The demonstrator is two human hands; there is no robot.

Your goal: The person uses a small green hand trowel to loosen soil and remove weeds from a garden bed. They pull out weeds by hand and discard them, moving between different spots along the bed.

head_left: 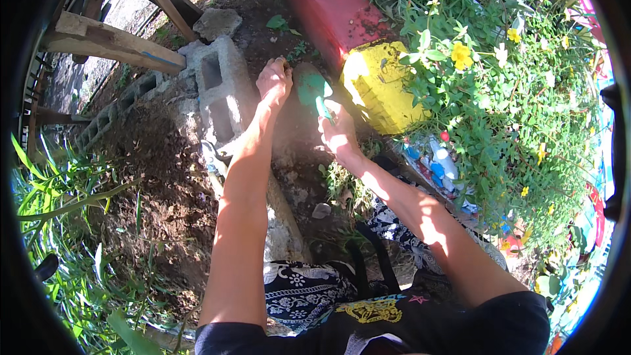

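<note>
My right hand (339, 130) grips the handle of a green hand trowel (311, 85), whose blade lies low over the dark soil (296, 150) between a concrete block and a yellow-painted block. To the left of the blade, my left hand (275, 80) is closed, with something small and brownish at its fingertips that I cannot make out. The hollow concrete block (222, 86) stands just left of my left hand. Below it, pruning shears (213, 158), partly hidden by my left forearm, lie near the block's lower edge.
A red-painted kerb (330, 5) ends at the yellow block (382, 86). Leafy plants with yellow flowers (461, 55) crowd the right. A wooden beam (113, 42) juts in from the upper left, above more hollow blocks (106, 118). A pipe-like piece (286, 212) runs towards my knees.
</note>
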